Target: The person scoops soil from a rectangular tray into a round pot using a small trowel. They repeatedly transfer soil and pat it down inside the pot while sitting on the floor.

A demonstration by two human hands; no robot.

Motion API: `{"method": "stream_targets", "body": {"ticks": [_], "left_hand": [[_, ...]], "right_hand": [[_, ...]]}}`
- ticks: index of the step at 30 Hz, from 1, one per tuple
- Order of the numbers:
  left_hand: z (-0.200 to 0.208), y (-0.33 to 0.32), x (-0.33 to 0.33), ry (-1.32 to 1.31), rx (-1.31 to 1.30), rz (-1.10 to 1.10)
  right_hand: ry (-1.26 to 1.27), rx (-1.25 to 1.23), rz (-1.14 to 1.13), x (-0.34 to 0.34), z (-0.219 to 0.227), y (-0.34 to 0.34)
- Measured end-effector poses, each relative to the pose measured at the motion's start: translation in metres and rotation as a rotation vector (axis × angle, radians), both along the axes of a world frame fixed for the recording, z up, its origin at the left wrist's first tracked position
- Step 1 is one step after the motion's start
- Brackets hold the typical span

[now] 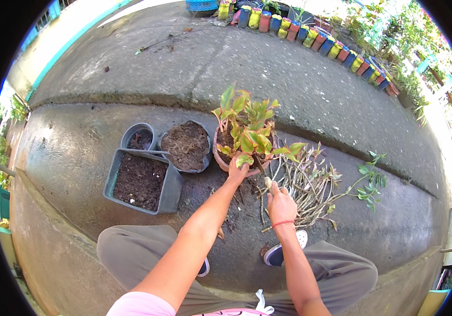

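A round reddish pot (219,157) holds a leafy plant (257,141) with green leaves edged in pink. My left hand (238,168) is at the pot's near rim, its fingers closed and partly covered by a leaf, so what they grip is hidden. My right hand (282,204) is wrapped round the pale handle of a narrow-bladed hand tool (259,164). The tool's dark blade slants into the pot among the leaves, and its tip is out of sight. Beside the right hand lies a heap of cut stems (310,184) on the concrete.
Left of the plant stand a round dark pot of dry soil (186,145), a square pot of dark soil (140,181) and a small round pot (139,138). A raised concrete edge (310,131) runs behind them. Painted bottles (310,37) border a garden bed farther off.
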State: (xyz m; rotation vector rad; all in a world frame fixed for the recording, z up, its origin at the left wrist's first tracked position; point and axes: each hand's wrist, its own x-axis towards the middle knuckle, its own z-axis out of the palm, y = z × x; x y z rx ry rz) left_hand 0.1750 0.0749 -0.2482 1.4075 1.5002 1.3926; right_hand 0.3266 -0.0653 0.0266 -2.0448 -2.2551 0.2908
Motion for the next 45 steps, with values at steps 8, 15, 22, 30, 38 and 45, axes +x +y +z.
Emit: {"method": "stream_targets", "body": {"ticks": [8,15,22,30,38,45], "left_hand": [[0.08,-0.02,0.018,0.535,-0.159,0.102],[0.048,-0.011,0.028,0.243,0.045,0.256],[0.068,-0.014,0.034,0.344,0.353,0.247],[0.072,-0.011,0.039,0.305,0.204,0.357],[0.121,-0.036,0.016,0.27,-0.004,0.153],[0.107,-0.033,0.017,0.295,0.034,0.119]], "right_hand": [[0.073,0.013,0.17,0.012,-0.011,0.023],[0.086,0.001,0.155,0.021,0.001,0.027],[0.105,0.034,0.11,0.019,0.0,0.022],[0.127,0.053,0.117,0.024,-0.006,0.023],[0.149,0.062,0.094,0.029,-0.008,0.017],[0.128,0.059,0.104,0.026,-0.008,0.017]]}}
